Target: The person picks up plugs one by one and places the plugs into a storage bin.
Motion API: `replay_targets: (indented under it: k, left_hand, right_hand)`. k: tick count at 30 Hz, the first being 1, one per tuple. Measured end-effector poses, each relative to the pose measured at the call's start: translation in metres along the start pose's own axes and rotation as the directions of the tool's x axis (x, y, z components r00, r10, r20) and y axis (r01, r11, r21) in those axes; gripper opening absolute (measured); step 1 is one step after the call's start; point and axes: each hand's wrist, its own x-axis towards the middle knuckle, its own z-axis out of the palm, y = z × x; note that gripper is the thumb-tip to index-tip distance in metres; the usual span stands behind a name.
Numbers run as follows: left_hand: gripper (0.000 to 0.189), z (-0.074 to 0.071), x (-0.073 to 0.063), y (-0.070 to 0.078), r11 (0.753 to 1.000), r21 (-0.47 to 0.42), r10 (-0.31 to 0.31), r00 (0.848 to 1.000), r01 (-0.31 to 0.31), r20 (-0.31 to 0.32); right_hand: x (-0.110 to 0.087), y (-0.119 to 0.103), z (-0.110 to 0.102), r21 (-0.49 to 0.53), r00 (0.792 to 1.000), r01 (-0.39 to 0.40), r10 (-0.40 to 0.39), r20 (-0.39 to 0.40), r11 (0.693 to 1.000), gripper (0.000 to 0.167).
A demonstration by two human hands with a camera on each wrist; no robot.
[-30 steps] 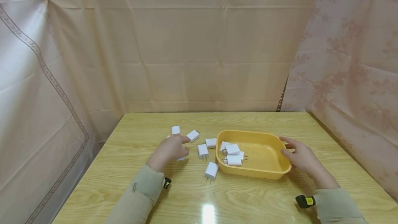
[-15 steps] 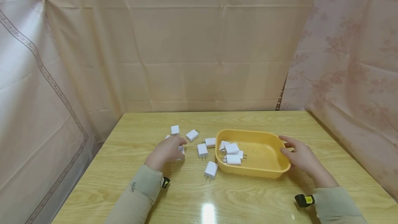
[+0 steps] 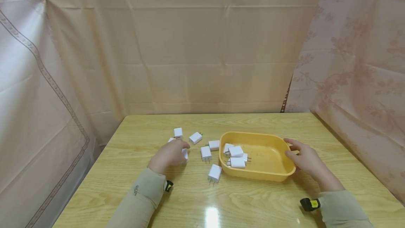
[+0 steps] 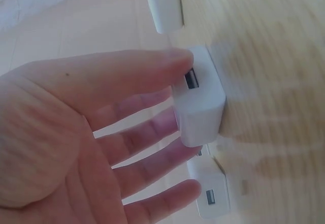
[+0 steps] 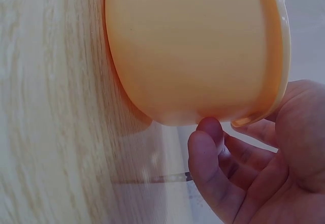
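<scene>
My left hand (image 3: 169,153) is low over the left part of the table. It pinches a white USB wall charger (image 4: 204,104), thumb by the USB port and fingers along the opposite side. Just beyond it in the left wrist view lies another charger (image 4: 210,186), partly behind the fingertips. At the right end of a yellow plastic tub (image 3: 262,176), my right hand (image 3: 306,161) grips the rim, with fingertips against the outer wall in the right wrist view. Several chargers, one of them a white charger (image 3: 238,163), are heaped in the tub's left end.
Loose chargers lie between the left hand and the tub, among them a charger (image 3: 214,173) in front, a charger (image 3: 206,153) and a charger (image 3: 195,137) farther back. The wooden table (image 3: 253,207) meets hanging cloth (image 3: 202,62) behind and at both sides.
The left hand has settled slightly lower, and the charger at its fingertips has turned more upright. The right hand and tub keep their place.
</scene>
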Motion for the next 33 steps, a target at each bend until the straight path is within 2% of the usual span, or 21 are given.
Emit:
replay_targets:
  k: [13, 33]
  left_hand:
    - [0.042, 0.0000, -0.0022, 0.0005, 0.999, -0.007, -0.032, 0.999, 0.032, 0.007]
    - [0.043, -0.0005, -0.0016, 0.0010, 0.999, -0.030, -0.033, 0.999, 0.034, 0.019]
  right_hand:
    - [0.0007, -0.0007, 0.0000, -0.006, 1.000, 0.004, -0.004, 0.004, 1.000, 0.058]
    - [0.0014, -0.0019, -0.0026, -0.021, 1.000, -0.004, 0.005, 0.028, 1.000, 0.059]
